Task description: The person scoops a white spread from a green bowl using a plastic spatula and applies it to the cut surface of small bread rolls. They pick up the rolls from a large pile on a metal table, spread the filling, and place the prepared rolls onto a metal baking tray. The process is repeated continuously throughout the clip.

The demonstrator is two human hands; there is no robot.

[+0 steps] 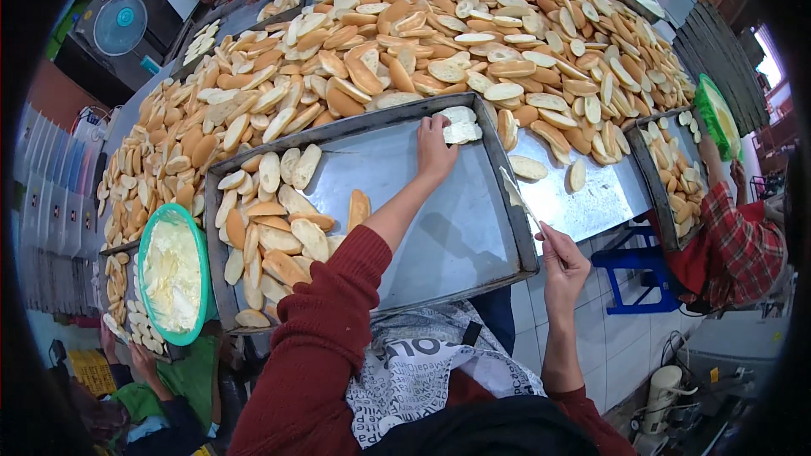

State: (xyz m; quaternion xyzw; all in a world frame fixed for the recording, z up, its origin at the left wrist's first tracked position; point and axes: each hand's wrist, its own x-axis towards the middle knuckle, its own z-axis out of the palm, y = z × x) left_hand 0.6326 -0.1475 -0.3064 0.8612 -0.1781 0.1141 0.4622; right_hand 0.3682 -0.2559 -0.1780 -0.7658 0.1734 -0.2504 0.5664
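At the far right corner of a metal tray (456, 228), my left hand (435, 150) has its bent fingers closed on the near end of a cream-coated bread slice (464, 133). Another coated slice (459, 113) lies just beyond it against the tray wall. In my right hand (564, 268), off the tray's right side, is the handle of a spreading knife (530, 213), its blade smeared with cream and pointing up and left. Plain bread slices (279, 241) fill the tray's left part, and one lone slice (359, 209) lies beside my left forearm.
A large heap of cut bread (380, 59) covers the table beyond the tray. Left of the tray stands a green tub of cream (175, 274). Co-workers are at the left, right and far side; one red plaid sleeve (718, 228) is near another tray (676, 177). A blue stool (638, 274) stands below.
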